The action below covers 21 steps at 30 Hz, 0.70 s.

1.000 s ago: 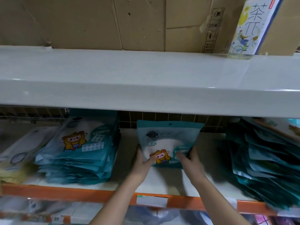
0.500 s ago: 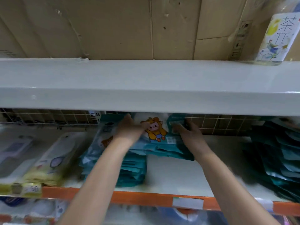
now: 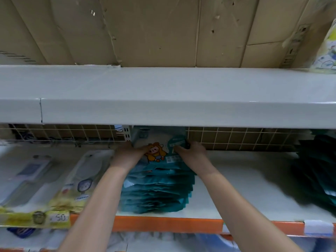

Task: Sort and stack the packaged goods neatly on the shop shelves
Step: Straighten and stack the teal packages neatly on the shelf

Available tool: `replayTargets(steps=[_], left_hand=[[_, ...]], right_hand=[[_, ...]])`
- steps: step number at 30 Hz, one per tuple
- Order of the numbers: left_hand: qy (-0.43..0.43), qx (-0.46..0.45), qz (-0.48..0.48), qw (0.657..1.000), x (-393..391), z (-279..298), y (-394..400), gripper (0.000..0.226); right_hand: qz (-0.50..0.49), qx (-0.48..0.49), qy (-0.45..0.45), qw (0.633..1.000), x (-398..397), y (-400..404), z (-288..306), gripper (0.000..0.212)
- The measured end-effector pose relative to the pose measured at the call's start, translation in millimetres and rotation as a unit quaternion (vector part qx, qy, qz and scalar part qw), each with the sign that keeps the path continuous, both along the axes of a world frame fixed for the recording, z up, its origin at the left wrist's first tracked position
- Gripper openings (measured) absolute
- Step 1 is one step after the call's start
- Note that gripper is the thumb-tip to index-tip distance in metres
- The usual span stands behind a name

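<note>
A teal packet [image 3: 160, 151] with a cartoon animal printed on it lies on top of a stack of matching teal packets [image 3: 156, 190], towards the back of the lower shelf [image 3: 236, 182], just under the lip of the shelf above. Both hands are on it: the left hand [image 3: 127, 154] grips its left edge with the thumb across the front, and the right hand [image 3: 190, 151] is closed on its right edge, fingers curled over the printed corner. The step in hand looks like laying this packet onto the pile and squaring it up. The next move would call for easing it down flat, lining its edges with those beneath, since the stack fans out unevenly at the front, and letting go without nudging the slippery bags sideways.

To the left of the stack lie pale packets [image 3: 54, 179] in clear wrapping, running to the orange shelf edge [image 3: 163, 224], where a yellow price tag [image 3: 38, 218] reads 50. Well apart to the right sits a darker heap of teal packets [image 3: 316, 171], slumped and untidy. A wire grid [image 3: 236, 137] backs the shelf; the white upper shelf [image 3: 163, 95] is nearly bare, with cardboard [image 3: 145, 30] lining the wall behind it.
</note>
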<state>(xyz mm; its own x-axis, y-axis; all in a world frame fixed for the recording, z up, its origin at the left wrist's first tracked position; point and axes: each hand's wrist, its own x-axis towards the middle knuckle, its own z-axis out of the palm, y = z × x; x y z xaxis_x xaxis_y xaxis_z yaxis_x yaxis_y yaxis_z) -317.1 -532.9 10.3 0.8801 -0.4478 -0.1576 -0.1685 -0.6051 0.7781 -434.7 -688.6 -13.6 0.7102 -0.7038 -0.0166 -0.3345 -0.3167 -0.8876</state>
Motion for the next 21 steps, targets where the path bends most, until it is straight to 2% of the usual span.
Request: replayTargets(steps=[3, 5, 7, 9, 12, 15, 17, 21], left_hand=[[-0.029, 0.049, -0.007, 0.998, 4.1, -2.3, 2.1, 0.093], [-0.039, 0.068, -0.015, 0.997, 7.5, -10.5, 3.5, 0.108], [-0.040, 0.093, -0.024, 0.995, 6.4, -13.2, 4.2, 0.113], [-0.050, 0.115, -0.031, 0.992, 1.5, -8.6, 4.7, 0.107], [-0.088, 0.115, -0.033, 0.989, -1.6, -5.2, 0.3, 0.097], [-0.146, 0.106, -0.021, 0.983, -9.0, -3.0, -11.7, 0.075], [-0.182, 0.085, -0.016, 0.980, -20.5, 1.1, -23.6, 0.062], [-0.222, 0.041, -0.046, 0.973, -50.6, 7.0, -57.0, 0.052]], right_hand=[[-0.002, -0.020, 0.012, 1.000, -0.9, 0.6, -6.0, 0.024], [-0.014, -0.029, 0.025, 0.999, 0.2, 0.4, -10.6, 0.032], [-0.026, -0.036, 0.038, 0.998, 1.0, 1.2, -11.9, 0.043], [-0.023, -0.015, 0.029, 0.999, 1.7, 1.1, -11.2, 0.047], [-0.005, 0.010, -0.002, 1.000, -2.5, 1.2, -4.1, 0.039], [0.001, 0.023, -0.031, 0.999, -13.3, -3.1, -3.5, 0.037], [-0.011, 0.016, -0.053, 0.998, -25.1, -9.2, -3.5, 0.034], [-0.069, -0.024, -0.077, 0.994, -59.3, -34.8, 1.7, 0.027]])
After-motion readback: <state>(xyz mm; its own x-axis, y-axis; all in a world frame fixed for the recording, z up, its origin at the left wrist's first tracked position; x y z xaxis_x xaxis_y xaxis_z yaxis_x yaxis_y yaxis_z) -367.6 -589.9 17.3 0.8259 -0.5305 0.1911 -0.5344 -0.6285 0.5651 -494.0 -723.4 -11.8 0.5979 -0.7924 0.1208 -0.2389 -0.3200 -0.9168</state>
